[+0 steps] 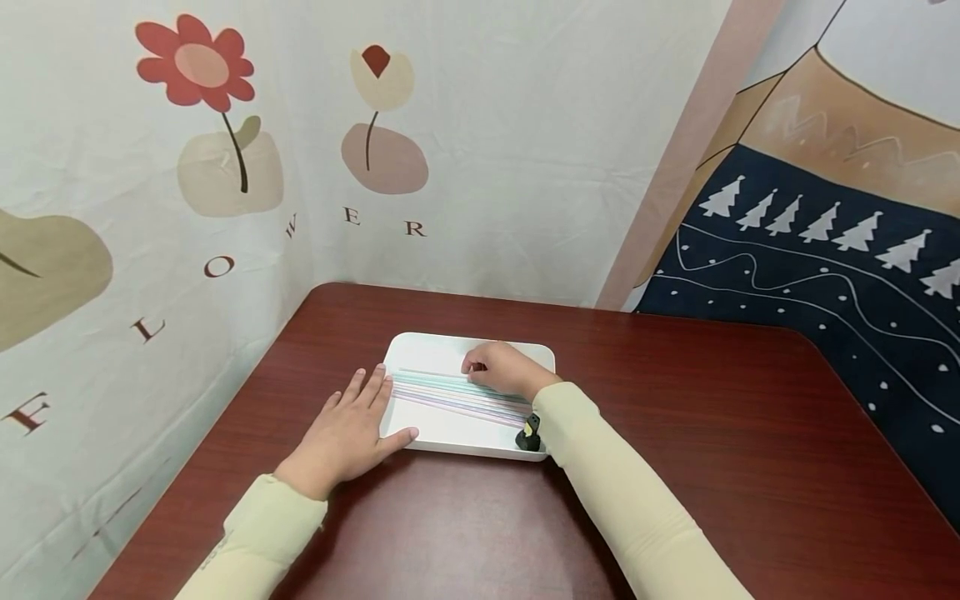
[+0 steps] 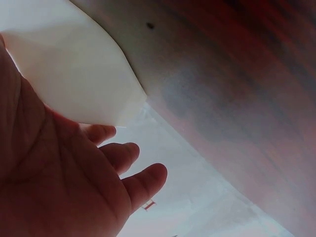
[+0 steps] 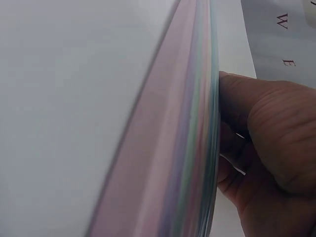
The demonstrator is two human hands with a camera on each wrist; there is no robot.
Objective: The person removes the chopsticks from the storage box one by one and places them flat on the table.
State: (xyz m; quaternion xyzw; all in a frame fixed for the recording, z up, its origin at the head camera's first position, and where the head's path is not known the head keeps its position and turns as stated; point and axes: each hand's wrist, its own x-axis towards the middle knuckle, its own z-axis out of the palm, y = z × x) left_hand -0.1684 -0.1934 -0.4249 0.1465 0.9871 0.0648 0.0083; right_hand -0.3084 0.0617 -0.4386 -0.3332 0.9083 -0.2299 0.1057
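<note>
A white tray holds several long, thin pastel paper strips, fanned side by side. Seen from the right wrist, the strips are pink, lilac, green and blue-green. My right hand reaches over the tray with curled fingers and pinches at the far side of the bunch; in the right wrist view the fingertips of this hand are hidden behind the strips. With its fingers spread, my left hand rests at the tray's left edge. The left wrist view shows that palm beside the tray's white side.
The tray lies on a reddish-brown table. A small black device sits at the right sleeve's cuff, over the tray's near right corner. A white cloth with printed flowers hangs behind, and a dark tree-patterned cloth hangs at the right.
</note>
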